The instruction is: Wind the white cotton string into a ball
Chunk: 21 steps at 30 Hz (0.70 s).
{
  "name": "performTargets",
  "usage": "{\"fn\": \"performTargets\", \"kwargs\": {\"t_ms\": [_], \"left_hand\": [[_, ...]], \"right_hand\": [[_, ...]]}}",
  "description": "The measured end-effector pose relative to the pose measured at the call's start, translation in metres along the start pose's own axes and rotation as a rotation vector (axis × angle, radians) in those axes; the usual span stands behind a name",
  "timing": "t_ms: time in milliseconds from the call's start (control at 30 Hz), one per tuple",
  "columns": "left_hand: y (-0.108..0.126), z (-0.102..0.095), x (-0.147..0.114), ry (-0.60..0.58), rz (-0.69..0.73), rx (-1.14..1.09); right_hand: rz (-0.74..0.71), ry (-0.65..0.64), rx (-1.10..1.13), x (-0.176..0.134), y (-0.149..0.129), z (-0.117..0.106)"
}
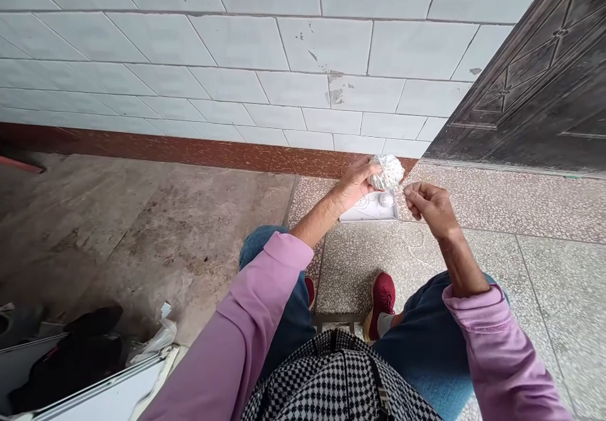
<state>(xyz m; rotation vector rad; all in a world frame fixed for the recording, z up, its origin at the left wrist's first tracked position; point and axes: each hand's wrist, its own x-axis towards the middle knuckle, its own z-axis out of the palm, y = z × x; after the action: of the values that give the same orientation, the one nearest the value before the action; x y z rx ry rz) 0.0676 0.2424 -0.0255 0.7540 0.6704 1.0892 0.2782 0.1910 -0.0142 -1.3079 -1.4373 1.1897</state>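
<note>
Speckled floor [348, 263] under a shallow white tray [369, 220] and loose white string [411, 247].

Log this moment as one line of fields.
left hand: holds round white string ball | right hand: pinched closed beside it | below: shallow white rectangular tray containing smaller white ball | nearby: loose thin white string

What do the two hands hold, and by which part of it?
The left hand grips the ball of white string by its left side. The right hand seems to pinch some of this string, but it is too fine to confirm.
</note>
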Motion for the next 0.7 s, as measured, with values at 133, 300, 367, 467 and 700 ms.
{"fn": "performTargets", "kwargs": {"t_ms": [133, 300, 367, 467, 700], "left_hand": [[0.003, 0.004, -0.004, -0.033, -0.047, 0.055], [0.004, 0.009, -0.012, -0.162, -0.076, 0.152], [0.004, 0.008, -0.015, -0.232, -0.113, 0.176], [0.003, 0.005, -0.018, -0.288, -0.172, 0.177], [0.002, -0.003, -0.017, -0.216, -0.129, 0.045]], "right_hand": [[0.231, -0.256, 0.341, -0.008, 0.0, -0.019], [0.226, -0.233, 0.485, -0.021, -0.001, -0.028], [0.148, -0.116, 0.401, -0.022, 0.0, -0.026], [-0.043, 0.109, 0.067, -0.021, 0.003, -0.024], [-0.187, 0.141, -0.403, -0.018, 0.021, -0.02]]}}
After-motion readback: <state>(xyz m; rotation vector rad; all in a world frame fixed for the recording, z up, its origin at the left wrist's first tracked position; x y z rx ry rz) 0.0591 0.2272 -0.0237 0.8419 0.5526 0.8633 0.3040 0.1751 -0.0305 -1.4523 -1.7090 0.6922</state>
